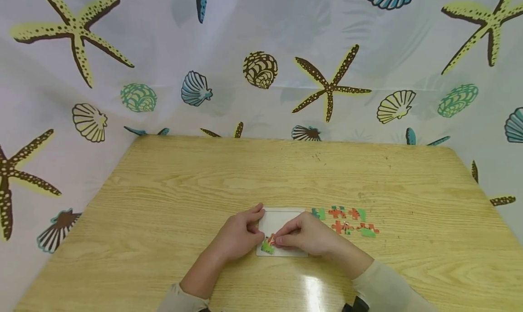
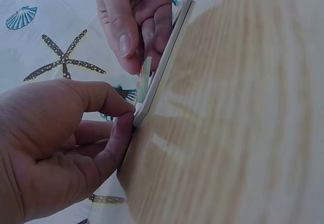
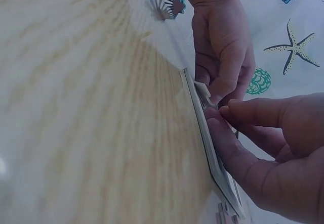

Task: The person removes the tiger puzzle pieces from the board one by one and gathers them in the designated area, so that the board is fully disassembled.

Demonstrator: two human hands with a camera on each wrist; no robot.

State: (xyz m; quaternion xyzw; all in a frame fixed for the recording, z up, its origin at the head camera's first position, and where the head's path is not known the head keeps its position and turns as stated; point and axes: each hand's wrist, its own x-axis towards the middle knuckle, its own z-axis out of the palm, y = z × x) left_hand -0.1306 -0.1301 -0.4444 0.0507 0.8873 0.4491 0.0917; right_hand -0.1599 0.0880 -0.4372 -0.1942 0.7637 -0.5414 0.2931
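Observation:
A white puzzle tray with a thin raised rim lies flat on the table. My left hand holds its left edge, the thumb close to the lower left corner. In the left wrist view, the thumb and a finger of that hand meet at the rim. My right hand pinches an orange and green jigsaw piece over that corner. The piece is tilted up from the tray in the left wrist view. In the right wrist view, the right fingertips partly hide it.
Several loose jigsaw pieces, orange and green, lie on the wooden table to the right of the tray. A white curtain printed with starfish and shells hangs behind the table and along its sides.

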